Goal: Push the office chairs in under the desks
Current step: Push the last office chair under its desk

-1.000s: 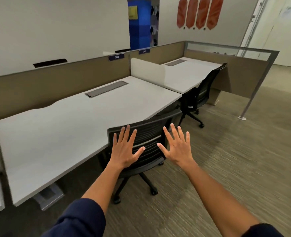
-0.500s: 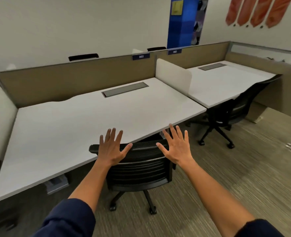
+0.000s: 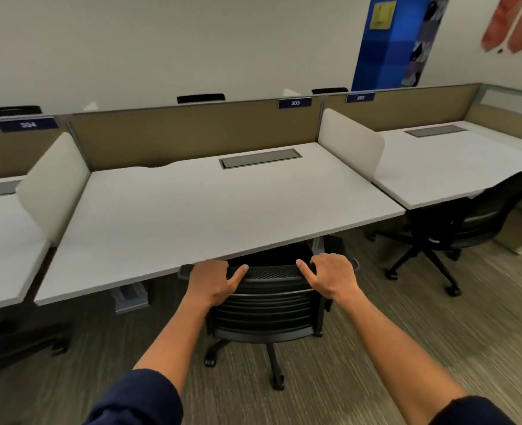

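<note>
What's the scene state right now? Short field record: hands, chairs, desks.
left hand: gripping the top edge of the near chair's backrest, fingers curled over
right hand: same edge, further right
near office chair: black, mesh back, seat under desk 303, backrest at the desk edge
desk 303: white top, grey cable hatch near the back
second office chair: black, at the desk to the right, partly tucked
desk label 303: on the tan partition
floor: striped carpet
</note>
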Motion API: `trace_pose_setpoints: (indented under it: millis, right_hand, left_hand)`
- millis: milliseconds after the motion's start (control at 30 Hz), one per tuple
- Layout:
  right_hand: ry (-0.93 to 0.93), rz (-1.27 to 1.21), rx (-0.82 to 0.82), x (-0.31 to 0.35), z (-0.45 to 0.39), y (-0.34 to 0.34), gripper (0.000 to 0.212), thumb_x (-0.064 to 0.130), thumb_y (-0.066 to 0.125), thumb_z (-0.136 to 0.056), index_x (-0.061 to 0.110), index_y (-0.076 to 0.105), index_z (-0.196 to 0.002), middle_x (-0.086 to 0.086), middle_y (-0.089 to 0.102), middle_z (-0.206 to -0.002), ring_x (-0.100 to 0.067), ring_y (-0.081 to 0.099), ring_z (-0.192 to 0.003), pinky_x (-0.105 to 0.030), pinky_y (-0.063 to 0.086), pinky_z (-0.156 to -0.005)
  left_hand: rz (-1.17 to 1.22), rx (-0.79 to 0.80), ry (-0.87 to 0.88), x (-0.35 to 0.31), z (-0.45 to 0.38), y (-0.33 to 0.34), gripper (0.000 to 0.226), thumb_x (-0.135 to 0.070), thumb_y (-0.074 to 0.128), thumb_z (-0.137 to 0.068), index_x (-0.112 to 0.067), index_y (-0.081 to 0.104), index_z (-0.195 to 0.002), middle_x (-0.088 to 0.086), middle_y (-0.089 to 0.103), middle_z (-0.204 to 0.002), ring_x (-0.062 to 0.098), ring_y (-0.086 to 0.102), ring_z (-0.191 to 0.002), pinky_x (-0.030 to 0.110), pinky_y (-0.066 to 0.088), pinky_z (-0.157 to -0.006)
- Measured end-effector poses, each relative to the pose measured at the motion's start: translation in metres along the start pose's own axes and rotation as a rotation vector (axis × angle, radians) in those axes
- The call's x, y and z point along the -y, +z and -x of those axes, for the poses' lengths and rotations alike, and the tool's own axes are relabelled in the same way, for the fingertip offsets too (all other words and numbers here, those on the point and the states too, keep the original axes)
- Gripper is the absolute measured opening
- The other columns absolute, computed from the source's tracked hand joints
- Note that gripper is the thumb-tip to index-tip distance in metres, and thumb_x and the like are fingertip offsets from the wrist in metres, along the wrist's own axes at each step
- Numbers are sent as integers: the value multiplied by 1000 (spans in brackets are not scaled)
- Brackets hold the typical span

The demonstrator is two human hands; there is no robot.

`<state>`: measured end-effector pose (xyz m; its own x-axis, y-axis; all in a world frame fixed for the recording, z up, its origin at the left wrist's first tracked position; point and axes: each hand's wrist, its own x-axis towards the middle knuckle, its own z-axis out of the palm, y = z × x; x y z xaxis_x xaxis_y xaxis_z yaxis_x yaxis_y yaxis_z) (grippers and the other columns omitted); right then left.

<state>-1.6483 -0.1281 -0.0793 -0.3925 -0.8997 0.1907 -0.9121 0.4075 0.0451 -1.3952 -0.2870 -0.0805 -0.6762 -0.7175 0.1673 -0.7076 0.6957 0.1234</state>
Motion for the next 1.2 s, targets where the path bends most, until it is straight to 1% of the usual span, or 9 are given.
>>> trace_pose_setpoints:
  millis: [200,333,400,467,633,767,900,1000,1200]
  right_hand:
    - [-38,-33,-26,-23,12,4,79,70,10,-93,18,62,-63,2,59,-58,-18,56,-55,-35,49,-56]
    - [-75,-85,-104,-31,31,4,70,63,18,-93,16,53,-54,1,52,-52,-21,50,-49,-32,32,-48]
    - [-87,-102,-134,-31,40,2,66,60,21,-93,17,50,-52,2,50,-51,-21,49,-48,-32,31,-47]
    - [-95,-113,-149,-31,48,0,63,57,23,-93,18,52,-53,2,51,-51,-20,50,-48,-32,37,-46]
    - [-114,-126,-172,-29,55,1,60,53,27,-92,17,57,-54,1,54,-52,-20,50,-47,-31,36,-45]
    - [-124,-146,-190,-33,47,3,59,51,27,-92,16,54,-53,1,51,-50,-19,47,-44,-30,38,-43]
    - [-130,-179,-248,-39,32,5,50,47,31,-89,19,47,-51,3,48,-48,-19,43,-41,-24,21,-43]
    - [-125,-201,-287,-44,15,6,44,45,33,-87,21,45,-52,3,48,-48,-18,39,-41,-21,14,-45]
    - [-129,-219,-303,-53,-22,18,48,46,32,-85,16,52,-53,-1,52,-50,-21,40,-43,-22,14,-46]
  left_hand:
    - [15,-41,-40,-29,34,-8,76,-74,13,-91,-15,45,-55,0,48,-51,18,46,-48,37,37,-61]
    - [1,-64,-48,-40,61,-8,76,-72,19,-94,-16,46,-51,-2,46,-46,15,44,-41,34,44,-57]
    - [6,-74,-49,-43,72,-10,76,-72,20,-94,-15,47,-51,-1,48,-45,15,46,-41,29,41,-49]
    - [0,-87,-47,-44,81,-12,77,-72,19,-94,-15,48,-51,-1,49,-46,13,46,-41,26,33,-44]
    - [-18,-138,-36,-44,98,-13,73,-69,20,-96,-18,45,-51,-4,44,-45,10,39,-39,25,27,-43]
    - [-34,-156,-42,-39,95,-15,69,-65,22,-99,-19,44,-52,-6,42,-46,10,39,-40,27,25,-44]
    - [-63,-187,-55,-40,80,-15,66,-60,26,-99,-20,43,-49,-8,38,-43,8,31,-37,25,18,-42]
    - [-74,-202,-91,-43,63,-12,66,-58,29,-97,-19,42,-46,-7,37,-40,10,29,-36,25,14,-40]
    - [-88,-175,-133,-40,28,-4,68,-63,25,-95,-18,46,-48,-5,43,-42,14,41,-38,26,22,-40]
